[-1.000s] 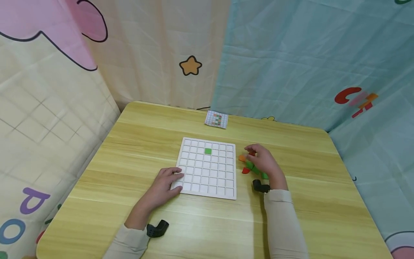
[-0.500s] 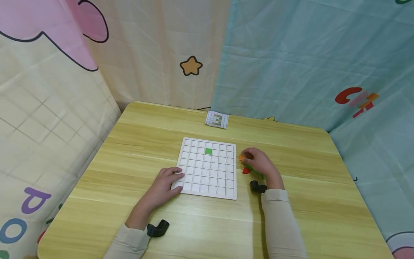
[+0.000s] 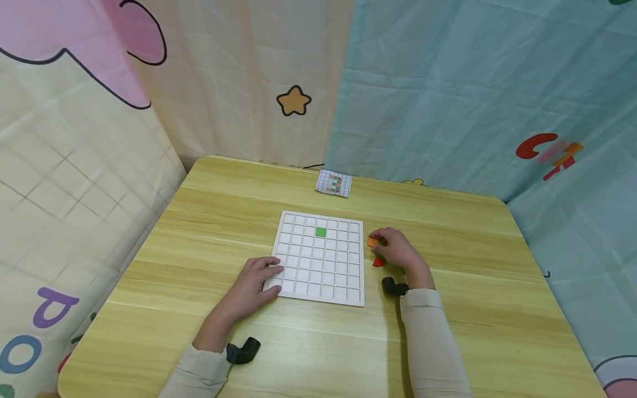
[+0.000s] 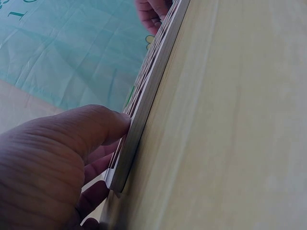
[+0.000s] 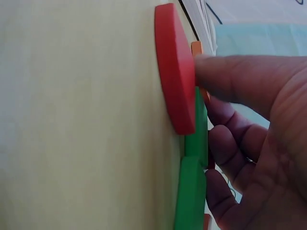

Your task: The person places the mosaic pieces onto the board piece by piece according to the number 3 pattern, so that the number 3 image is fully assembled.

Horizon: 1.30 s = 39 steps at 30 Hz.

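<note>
Orange shows between the thumb and forefinger of your right hand (image 3: pixel 399 249): the orange tile (image 3: pixel 372 242) lies on the table (image 3: pixel 497 309), just off the right edge of the white grid board (image 3: pixel 318 301). Those fingers are part-curled about it, but I cannot tell whether they grip it, since the thumb blurs in the right wrist view.

Crowding looks like the main risk to me. The curved red piece (image 5: pixel 165 72) sits right by your thumb and the green pieces (image 5: pixel 191 196) are bunched beside your fingers, so closing carelessly could knock one aside or catch two at once. The tile also seems thin and low, which may leave your fingertips little edge to catch.

Your left hand (image 3: pixel 251 287) is well apart from the right, its fingers loosely spread, the tips and thumb resting on the board's near left part. If it drags or presses on the rim, the board could shift and jar the lone green tile (image 3: pixel 320 232) in its upper rows.
</note>
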Each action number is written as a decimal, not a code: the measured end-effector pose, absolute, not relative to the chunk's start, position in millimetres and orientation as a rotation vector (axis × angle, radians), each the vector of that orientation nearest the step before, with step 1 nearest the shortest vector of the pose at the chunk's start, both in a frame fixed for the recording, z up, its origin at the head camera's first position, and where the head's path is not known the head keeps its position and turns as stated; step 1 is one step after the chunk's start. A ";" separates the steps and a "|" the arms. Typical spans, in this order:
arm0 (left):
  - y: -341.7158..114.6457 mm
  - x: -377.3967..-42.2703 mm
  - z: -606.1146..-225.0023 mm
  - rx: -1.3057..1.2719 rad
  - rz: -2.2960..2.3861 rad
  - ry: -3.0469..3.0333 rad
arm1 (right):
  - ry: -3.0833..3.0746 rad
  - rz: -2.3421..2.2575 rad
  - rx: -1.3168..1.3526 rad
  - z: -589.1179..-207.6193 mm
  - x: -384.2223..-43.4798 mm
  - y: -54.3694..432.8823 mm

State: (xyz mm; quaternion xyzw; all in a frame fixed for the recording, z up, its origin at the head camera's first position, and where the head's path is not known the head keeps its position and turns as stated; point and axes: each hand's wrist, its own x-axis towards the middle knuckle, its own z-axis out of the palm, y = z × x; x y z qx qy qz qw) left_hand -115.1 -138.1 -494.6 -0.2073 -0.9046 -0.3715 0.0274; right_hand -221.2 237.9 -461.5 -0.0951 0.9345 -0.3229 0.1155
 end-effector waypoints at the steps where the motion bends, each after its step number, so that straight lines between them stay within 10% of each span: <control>1: -138.3 -115.0 -494.7 -0.642 -1.141 -2.792 | 2.745 -0.937 -0.282 -462.0 -221.4 237.8; 39: -138.1 -115.7 -493.8 -0.639 -1.160 -2.813 | 2.780 -0.973 -0.266 -456.6 -217.7 228.2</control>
